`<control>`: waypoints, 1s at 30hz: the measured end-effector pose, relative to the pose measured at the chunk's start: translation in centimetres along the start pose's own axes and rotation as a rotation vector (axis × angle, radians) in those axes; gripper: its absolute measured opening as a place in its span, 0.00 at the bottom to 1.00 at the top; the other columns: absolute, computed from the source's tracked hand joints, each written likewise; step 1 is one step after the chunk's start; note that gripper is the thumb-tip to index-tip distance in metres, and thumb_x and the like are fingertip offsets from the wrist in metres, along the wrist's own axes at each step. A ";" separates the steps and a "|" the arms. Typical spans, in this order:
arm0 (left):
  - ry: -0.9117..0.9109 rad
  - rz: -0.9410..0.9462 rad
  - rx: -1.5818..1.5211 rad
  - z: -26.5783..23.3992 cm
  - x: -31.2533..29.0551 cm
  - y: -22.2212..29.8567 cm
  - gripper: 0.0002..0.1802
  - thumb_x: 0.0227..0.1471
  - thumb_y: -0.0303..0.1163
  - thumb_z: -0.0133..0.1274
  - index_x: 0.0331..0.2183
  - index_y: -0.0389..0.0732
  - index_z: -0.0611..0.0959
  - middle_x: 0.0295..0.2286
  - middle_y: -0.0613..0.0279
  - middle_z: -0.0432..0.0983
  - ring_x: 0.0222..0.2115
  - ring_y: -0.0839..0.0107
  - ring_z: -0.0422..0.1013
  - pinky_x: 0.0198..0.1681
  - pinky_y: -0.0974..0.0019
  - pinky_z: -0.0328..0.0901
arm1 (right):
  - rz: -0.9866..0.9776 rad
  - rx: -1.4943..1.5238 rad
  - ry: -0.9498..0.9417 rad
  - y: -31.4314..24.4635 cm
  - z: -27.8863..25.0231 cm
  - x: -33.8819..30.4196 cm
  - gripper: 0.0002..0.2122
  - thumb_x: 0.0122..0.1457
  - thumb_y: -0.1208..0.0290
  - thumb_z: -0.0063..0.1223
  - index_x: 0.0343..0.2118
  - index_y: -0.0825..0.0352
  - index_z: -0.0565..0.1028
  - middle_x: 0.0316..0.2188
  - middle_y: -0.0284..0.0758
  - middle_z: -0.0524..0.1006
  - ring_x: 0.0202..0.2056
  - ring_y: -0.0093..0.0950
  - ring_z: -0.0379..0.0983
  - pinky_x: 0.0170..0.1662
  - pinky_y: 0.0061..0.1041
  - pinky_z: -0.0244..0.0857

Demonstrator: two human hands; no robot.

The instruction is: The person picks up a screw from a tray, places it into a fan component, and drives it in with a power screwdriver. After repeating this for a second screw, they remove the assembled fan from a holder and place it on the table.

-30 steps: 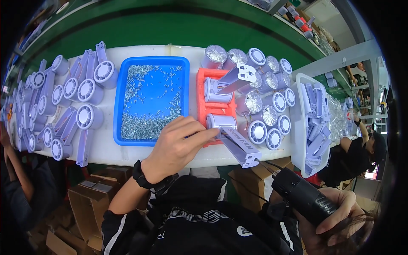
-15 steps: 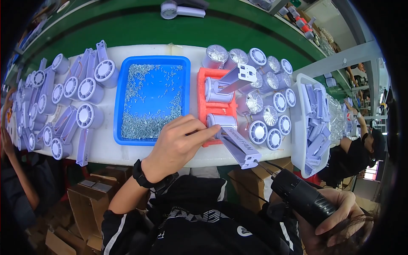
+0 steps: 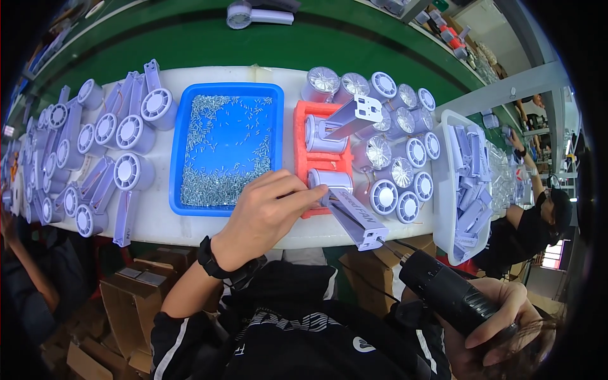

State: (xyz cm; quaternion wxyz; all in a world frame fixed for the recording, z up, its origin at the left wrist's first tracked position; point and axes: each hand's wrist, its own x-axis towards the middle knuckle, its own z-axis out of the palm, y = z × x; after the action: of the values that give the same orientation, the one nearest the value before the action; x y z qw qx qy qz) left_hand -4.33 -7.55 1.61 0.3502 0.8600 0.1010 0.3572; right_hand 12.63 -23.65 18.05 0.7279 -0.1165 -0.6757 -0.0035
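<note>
Pinches the fan [image 3: 347, 208] near its neck between close-set fingertips of the left hand [image 3: 269, 209]. Reaches that hand forward and rightward from the lower edge, back of the hand up, fingers bent. Wraps the right hand [image 3: 503, 310] around the driver [image 3: 446, 288], tilting its bit [image 3: 391, 249] up and left to the fan's near end; cannot tell how deep. Has the fan's round head in the red cradle [image 3: 301, 149], right at the left fingertips, its handle slanting nearer and rightward to the bit. Shows a second fan [image 3: 345, 120] in the cradle beyond the left grip. Keeps screws [image 3: 221, 190] in a blue tray [image 3: 221, 145] just beyond and left of that grip, fan heads [image 3: 383, 196] to its right, a white bin [image 3: 446, 190] farther right.
</note>
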 end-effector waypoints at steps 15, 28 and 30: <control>-0.010 -0.074 -0.121 0.2 -0.1 0.3 0.17 0.47 0.16 0.61 0.43 0.33 0.86 0.27 0.57 0.74 0.29 0.61 0.73 0.32 0.60 0.69 | 0.158 -0.032 -0.014 0.2 0.5 0.0 0.16 0.57 0.68 0.64 0.44 0.66 0.71 0.33 0.31 0.74 0.24 0.18 0.74 0.33 0.11 0.72; -0.170 -0.191 0.115 -6.5 -1.0 -1.1 0.18 0.47 0.23 0.65 0.43 0.34 0.85 0.30 0.53 0.78 0.31 0.52 0.74 0.36 0.55 0.69 | -0.122 -0.101 0.290 -3.8 -3.8 0.5 0.13 0.49 0.70 0.68 0.31 0.66 0.72 0.33 0.29 0.74 0.25 0.13 0.70 0.26 0.06 0.67; -0.193 -0.257 0.197 -8.3 -1.7 -1.5 0.18 0.46 0.25 0.66 0.42 0.35 0.85 0.32 0.53 0.78 0.32 0.52 0.74 0.37 0.54 0.69 | -0.146 -0.012 0.303 -6.4 -6.3 1.7 0.13 0.49 0.69 0.68 0.30 0.66 0.72 0.32 0.30 0.73 0.26 0.13 0.70 0.27 0.06 0.67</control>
State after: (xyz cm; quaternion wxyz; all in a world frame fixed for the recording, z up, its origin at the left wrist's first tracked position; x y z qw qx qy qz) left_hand -11.16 -2.79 3.85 0.3150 0.9005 0.2103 0.2137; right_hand 17.98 -30.68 20.39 0.8186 -0.0695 -0.5648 -0.0778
